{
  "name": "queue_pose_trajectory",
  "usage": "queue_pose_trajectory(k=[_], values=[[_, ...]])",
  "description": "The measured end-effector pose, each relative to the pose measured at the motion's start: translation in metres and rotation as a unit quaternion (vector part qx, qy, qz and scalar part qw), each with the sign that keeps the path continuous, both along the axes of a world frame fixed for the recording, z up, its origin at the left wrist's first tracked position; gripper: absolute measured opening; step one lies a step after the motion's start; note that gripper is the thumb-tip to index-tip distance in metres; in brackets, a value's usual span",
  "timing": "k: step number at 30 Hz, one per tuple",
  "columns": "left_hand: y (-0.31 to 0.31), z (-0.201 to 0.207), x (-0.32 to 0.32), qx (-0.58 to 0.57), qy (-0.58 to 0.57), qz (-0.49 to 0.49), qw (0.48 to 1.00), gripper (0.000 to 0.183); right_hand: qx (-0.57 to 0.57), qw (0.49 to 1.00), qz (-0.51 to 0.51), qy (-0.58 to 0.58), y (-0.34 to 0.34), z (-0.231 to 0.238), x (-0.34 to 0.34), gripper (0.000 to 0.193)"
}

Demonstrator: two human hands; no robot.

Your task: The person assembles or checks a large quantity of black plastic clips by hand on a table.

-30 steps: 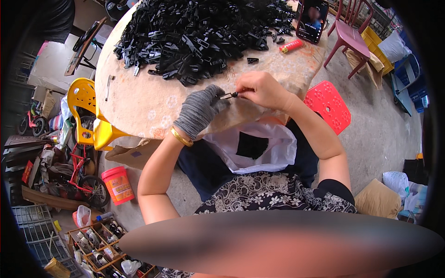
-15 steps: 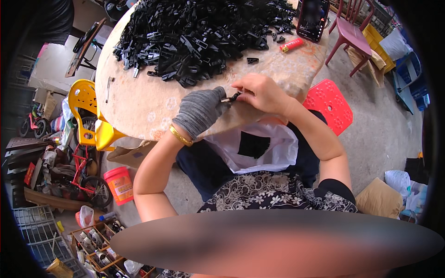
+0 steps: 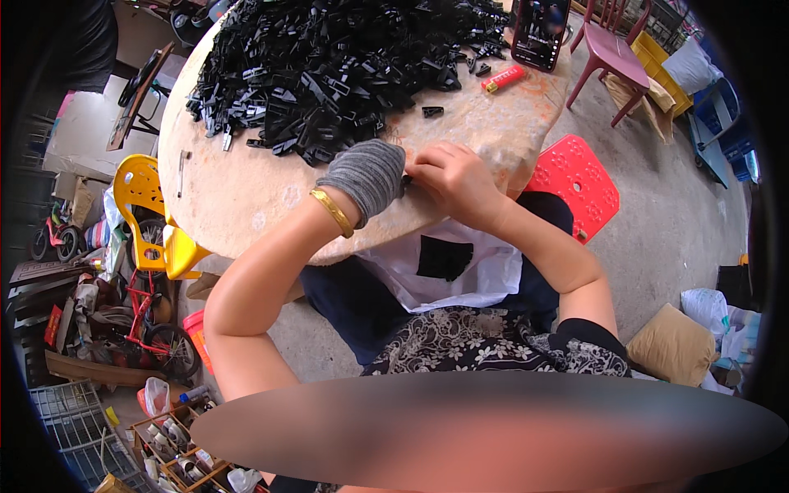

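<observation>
My left hand [image 3: 367, 177], in a grey knit glove, and my bare right hand [image 3: 454, 177] meet over the near edge of the round table [image 3: 222, 185]. Between their fingertips is a small black plastic piece [image 3: 407, 181], mostly covered by the fingers. Both hands are closed. Beyond them a large heap of black plastic clips [image 3: 320, 74] spreads over the cloth-covered top. One loose black clip [image 3: 432, 112] lies apart from it. Across my lap a white plastic bag [image 3: 390, 279] hangs open, with a black patch [image 3: 445, 257] inside that I cannot make out.
A phone [image 3: 540, 33] stands upright at the far right of the table, near a red lighter [image 3: 503, 79]. A thin metal tool [image 3: 183, 172] lies at left. Around the table are a red stool [image 3: 575, 189], a yellow chair [image 3: 181, 251] and a maroon chair [image 3: 612, 57].
My hands have drawn closer together, and the left has turned so its back hides more of the black piece. My left elbow has swung outward. The whole view has shifted slightly.
</observation>
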State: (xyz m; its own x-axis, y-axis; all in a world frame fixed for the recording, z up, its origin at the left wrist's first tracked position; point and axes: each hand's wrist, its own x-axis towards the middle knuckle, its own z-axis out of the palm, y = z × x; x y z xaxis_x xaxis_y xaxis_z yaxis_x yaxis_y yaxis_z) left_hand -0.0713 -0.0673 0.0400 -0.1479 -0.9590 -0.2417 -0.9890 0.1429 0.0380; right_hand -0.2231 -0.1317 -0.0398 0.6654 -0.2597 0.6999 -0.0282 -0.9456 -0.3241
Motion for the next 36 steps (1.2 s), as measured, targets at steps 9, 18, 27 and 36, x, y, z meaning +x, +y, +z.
queue_pose_trajectory(k=[9, 18, 27, 36], values=[[0.004, -0.013, -0.005, -0.031, -0.015, -0.007, 0.999, 0.020, 0.014, 0.999, -0.029, 0.028, 0.007, 0.003, 0.002, 0.014], [0.018, -0.017, -0.004, -0.085, 0.035, 0.017, 0.996, 0.043, 0.088, 0.994, 0.060, 0.011, -0.008, -0.005, -0.009, 0.018], [0.059, -0.027, -0.015, -0.150, 0.355, 0.067, 0.920, 0.072, 0.466, 0.850, 0.229, 0.084, 0.002, 0.022, -0.011, 0.033], [0.091, -0.018, -0.024, -0.141, 0.253, 0.000, 0.957, 0.065, 0.380, 0.893, 0.203, 0.129, -0.036, 0.019, -0.017, 0.024]])
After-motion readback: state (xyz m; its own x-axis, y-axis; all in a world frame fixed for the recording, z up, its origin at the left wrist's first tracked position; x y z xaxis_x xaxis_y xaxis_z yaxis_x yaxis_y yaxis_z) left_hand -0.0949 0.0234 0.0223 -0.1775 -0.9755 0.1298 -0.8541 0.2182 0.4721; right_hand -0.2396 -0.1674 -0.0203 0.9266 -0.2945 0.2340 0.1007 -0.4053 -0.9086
